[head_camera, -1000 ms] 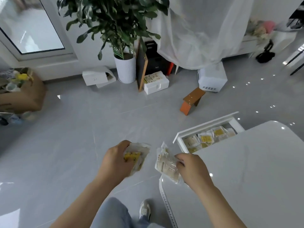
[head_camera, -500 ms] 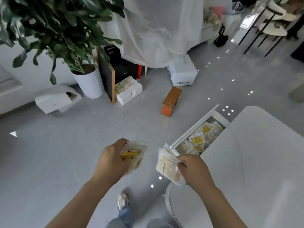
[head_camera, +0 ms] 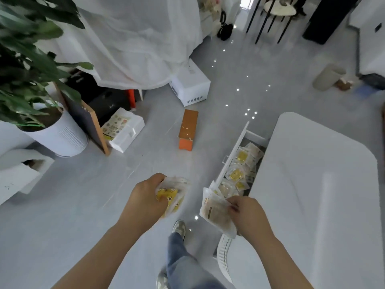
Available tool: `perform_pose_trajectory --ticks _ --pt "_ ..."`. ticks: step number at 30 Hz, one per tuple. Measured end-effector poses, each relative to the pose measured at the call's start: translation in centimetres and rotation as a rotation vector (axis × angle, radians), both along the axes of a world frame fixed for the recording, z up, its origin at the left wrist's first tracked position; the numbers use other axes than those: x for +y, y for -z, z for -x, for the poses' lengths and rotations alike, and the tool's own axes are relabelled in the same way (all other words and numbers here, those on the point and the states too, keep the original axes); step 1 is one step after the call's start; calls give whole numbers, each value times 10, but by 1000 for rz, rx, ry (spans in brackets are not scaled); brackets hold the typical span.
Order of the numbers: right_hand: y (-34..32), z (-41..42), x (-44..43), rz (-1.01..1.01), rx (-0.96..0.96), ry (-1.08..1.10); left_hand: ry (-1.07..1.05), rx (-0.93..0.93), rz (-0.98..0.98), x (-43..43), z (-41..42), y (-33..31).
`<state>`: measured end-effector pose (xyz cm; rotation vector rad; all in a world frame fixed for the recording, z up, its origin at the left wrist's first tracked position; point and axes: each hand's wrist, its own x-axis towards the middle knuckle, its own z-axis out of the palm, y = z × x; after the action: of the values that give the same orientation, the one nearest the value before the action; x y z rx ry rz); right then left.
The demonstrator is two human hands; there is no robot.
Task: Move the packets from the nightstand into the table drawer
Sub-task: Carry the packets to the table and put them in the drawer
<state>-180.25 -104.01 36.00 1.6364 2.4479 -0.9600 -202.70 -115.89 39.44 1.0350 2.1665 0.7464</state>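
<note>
Left grip (head_camera: 145, 198): fingers mostly hidden behind the back of the hand; yellow packets (head_camera: 171, 196) motion-blurred, count unclear. Right grip (head_camera: 248, 215): print on pale packets (head_camera: 216, 214) too small to read. Drawer (head_camera: 233, 155): inner side hidden under bench (head_camera: 312, 195), which runs off the bottom edge. Plant (head_camera: 25, 59) cropped left and top.

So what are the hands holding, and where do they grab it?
Both hold packets. The left hand grips a yellow packet around its left side; the right hand pinches a pale packet by its right edge.
</note>
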Motion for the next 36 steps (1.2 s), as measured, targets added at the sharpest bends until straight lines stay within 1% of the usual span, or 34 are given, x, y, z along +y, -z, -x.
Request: perform_pose_trajectory --ticks 4,11,17,21,24,27,29,33,36 --pt "0 18 42 -30 45 77 85 26 -2 58 28 0" --pt "-9 38 115 -62 7 196 222 57 -23 147 65 -5" --pt "3 59 141 -53 2 404 347 22 -44 207 98 2" --pt "2 89 154 -62 -32 501 482 12 -65 253 134 10" --pt "2 115 162 -73 -12 594 558 24 -73 286 163 10" --pt "0 139 167 -52 -31 691 632 18 -61 313 185 10" --pt "-3 150 168 -50 -2 757 694 15 -54 330 193 11" --pt "-5 158 172 -36 -58 860 782 1 -39 361 197 12" --pt "-3 155 182 -28 -66 922 845 -9 -22 388 191 16"
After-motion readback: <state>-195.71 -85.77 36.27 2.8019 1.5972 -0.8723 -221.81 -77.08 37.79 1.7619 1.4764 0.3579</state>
